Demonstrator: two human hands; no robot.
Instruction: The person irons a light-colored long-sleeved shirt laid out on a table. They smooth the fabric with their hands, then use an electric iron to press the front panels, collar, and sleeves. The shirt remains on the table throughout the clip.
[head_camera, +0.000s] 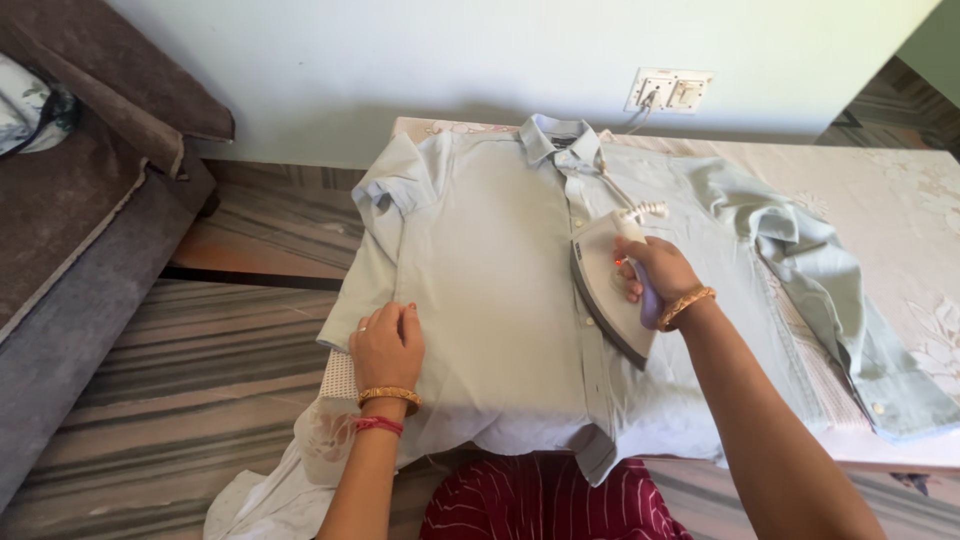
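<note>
right hand (655, 268) clenching handle of iron (607, 290), tilting it over button placket at 3 o'clock of shirt (490, 290). left hand (388, 345) lying flat, pinning hem at 8 o'clock. shirt looking soft, light, prone to sliding; iron probably heavy, hot, handle only.

Pale grey-green cotton button-up shirt (480, 270), plain, no pattern. White plastic iron (610, 285) with grey soleplate edge, lilac handle, 1 red light. Cream floral-print table cover (920, 220). Gold bangle on each wrist, plus red thread band on left wrist. Dark red white-striped garment (545, 500). Grey-brown striped stone floor (170, 400). Brown sofa (70, 210). Pale green wall (400, 50).
</note>
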